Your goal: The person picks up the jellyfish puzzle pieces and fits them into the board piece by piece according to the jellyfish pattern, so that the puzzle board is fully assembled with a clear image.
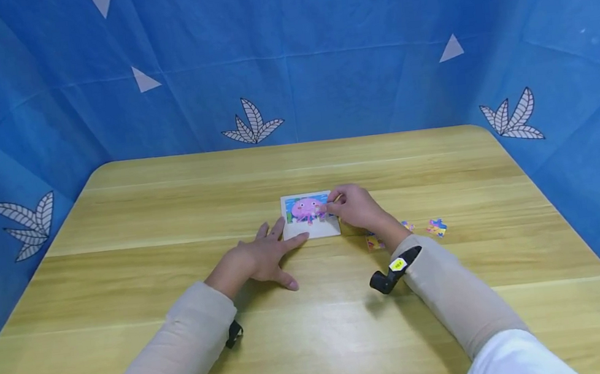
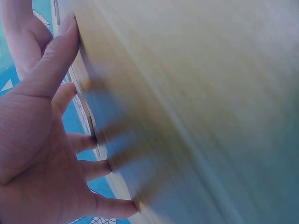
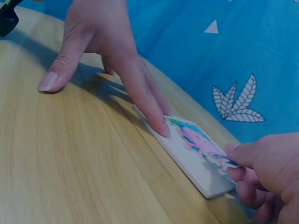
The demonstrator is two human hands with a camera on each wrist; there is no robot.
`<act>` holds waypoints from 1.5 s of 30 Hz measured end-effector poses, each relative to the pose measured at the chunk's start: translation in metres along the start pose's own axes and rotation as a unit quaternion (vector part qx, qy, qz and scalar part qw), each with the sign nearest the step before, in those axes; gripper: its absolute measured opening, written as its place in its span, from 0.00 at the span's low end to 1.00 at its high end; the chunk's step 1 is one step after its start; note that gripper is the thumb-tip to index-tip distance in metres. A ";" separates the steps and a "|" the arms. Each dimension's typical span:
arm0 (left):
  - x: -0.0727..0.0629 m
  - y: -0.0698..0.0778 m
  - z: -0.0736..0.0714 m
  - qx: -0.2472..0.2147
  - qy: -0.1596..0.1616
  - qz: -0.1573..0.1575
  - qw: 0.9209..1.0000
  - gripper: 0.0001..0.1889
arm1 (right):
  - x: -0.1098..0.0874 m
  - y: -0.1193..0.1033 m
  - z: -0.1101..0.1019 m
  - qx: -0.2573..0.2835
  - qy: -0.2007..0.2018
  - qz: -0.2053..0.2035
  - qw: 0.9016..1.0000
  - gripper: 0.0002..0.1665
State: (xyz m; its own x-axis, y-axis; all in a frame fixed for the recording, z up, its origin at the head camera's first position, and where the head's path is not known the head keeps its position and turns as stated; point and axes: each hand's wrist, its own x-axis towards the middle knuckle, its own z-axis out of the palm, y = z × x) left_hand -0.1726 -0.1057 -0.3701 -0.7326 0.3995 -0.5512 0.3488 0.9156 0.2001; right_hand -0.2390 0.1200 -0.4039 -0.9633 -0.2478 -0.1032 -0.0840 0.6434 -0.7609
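A small white jigsaw board lies on the table, its upper part filled with a pink octopus picture and its lower part bare white. My left hand has its fingers spread at the board's left side; in the right wrist view one fingertip rests on the white edge. At the board's right side my right hand pinches a jigsaw piece between thumb and fingers, low over the picture. Most of that piece is hidden by the fingers.
Loose jigsaw pieces lie right of the board: one piece apart, another yellow piece beside the right wrist, partly covered. The wooden table meets a blue curtain at its back and sides.
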 end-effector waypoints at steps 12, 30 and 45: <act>-0.002 0.003 -0.002 -0.002 -0.006 -0.002 1.000 0.50 | 0.004 -0.008 0.008 -0.058 0.033 0.007 0.998 0.16; -0.003 0.004 -0.003 -0.005 -0.003 0.002 1.000 0.50 | 0.004 -0.009 0.008 -0.085 0.039 0.040 0.995 0.18; -0.002 0.004 0.000 -0.004 -0.001 0.006 1.000 0.50 | 0.003 -0.010 0.010 -0.098 0.036 0.037 0.994 0.20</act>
State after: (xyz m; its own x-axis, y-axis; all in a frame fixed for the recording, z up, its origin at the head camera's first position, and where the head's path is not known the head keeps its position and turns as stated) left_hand -0.1702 -0.1030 -0.3681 -0.7279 0.4095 -0.5500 0.3519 0.9115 0.2130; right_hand -0.2386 0.1057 -0.4028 -0.9838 -0.1471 -0.1027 -0.0540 0.7887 -0.6124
